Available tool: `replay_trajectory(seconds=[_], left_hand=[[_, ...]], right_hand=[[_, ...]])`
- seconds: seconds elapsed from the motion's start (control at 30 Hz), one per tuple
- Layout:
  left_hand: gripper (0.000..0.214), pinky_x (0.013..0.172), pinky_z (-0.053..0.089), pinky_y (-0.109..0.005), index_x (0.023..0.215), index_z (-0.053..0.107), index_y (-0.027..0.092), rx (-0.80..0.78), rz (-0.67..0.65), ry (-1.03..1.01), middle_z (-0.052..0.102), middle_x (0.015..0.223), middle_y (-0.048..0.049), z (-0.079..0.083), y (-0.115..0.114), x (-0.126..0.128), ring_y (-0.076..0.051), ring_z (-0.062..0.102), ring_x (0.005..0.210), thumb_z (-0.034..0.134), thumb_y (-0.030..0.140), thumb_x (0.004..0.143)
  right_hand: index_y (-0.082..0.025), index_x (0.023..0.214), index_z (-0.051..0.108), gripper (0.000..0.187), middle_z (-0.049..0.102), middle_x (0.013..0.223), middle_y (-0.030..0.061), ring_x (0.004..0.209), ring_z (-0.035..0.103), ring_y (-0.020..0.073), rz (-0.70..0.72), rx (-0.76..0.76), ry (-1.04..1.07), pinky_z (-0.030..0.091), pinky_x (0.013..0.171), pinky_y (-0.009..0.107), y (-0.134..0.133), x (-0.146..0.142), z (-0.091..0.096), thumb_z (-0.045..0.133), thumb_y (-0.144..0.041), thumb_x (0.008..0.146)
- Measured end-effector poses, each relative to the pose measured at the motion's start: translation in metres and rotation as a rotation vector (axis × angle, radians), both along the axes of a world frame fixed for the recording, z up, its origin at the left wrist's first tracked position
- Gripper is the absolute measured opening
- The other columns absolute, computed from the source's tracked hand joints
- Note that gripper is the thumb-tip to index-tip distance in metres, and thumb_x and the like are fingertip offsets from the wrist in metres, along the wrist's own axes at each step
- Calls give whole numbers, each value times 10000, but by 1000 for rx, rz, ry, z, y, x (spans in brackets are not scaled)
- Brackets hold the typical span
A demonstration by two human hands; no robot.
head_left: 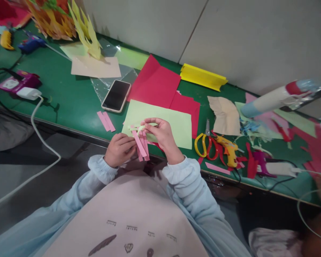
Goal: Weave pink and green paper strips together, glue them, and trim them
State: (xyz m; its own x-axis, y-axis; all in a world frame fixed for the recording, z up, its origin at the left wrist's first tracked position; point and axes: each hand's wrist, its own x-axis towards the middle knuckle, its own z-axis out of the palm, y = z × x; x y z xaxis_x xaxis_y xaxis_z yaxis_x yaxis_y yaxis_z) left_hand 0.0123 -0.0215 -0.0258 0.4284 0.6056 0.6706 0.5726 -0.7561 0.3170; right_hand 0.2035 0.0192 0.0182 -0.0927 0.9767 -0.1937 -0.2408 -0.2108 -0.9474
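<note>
Near the table's front edge, a bunch of pink paper strips (140,145) hangs between my hands, with a narrow pale green paper strip (139,129) across its top. My left hand (120,149) is closed at the left side of the bunch, its fingers curled against the strips. From the right, my right hand (162,132) pinches the pale green strip between thumb and fingers. Beneath and behind them lies a light green paper sheet (166,123). Two loose pink strips (106,121) rest on the table to the left.
A phone (116,95) and red paper sheets (157,82) lie behind my hands. To the right are scissors (207,142), a yellow glue gun (230,150) and paper scraps. A blue glue gun (31,44) and a purple power socket (20,82) sit left on the green table (75,103).
</note>
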Motion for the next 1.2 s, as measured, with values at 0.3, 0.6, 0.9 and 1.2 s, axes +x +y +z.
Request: replay_trajectory(seconds=[0.3, 0.6, 0.9, 1.2], left_hand=[[182, 750, 518, -386, 1006, 701, 194, 16, 79, 121, 757, 979, -62, -7, -3, -1, -218, 612, 837, 628, 169, 841], [210, 748, 511, -391, 1012, 692, 174, -65, 65, 156, 728, 1011, -95, -2, 0, 4, -219, 597, 835, 547, 138, 865], [346, 750, 519, -387, 1172, 644, 172, -104, 128, 70, 721, 907, -94, -4, -1, 4, -227, 613, 811, 516, 128, 853], [560, 733, 512, -356, 1428, 442, 159, -142, 155, 61, 704, 838, -61, -1, -1, 4, -211, 597, 751, 497, 127, 871]], right_hand=[[-163, 865, 665, 321, 748, 835, 38, 607, 652, 102, -10, -3, -38, 586, 641, 258, -1, 0, 2, 809, -340, 638], [-249, 1234, 505, 491, 726, 773, -15, 727, 732, 167, 98, 113, -227, 600, 733, 319, -6, 5, 3, 604, -171, 759], [-286, 1264, 471, 519, 754, 881, 10, 804, 719, 207, 100, 249, -660, 548, 801, 380, -12, 12, -10, 648, -181, 788], [-265, 1132, 494, 426, 730, 853, 6, 766, 699, 179, 105, 135, -528, 544, 721, 323, -12, 3, -23, 703, -306, 763]])
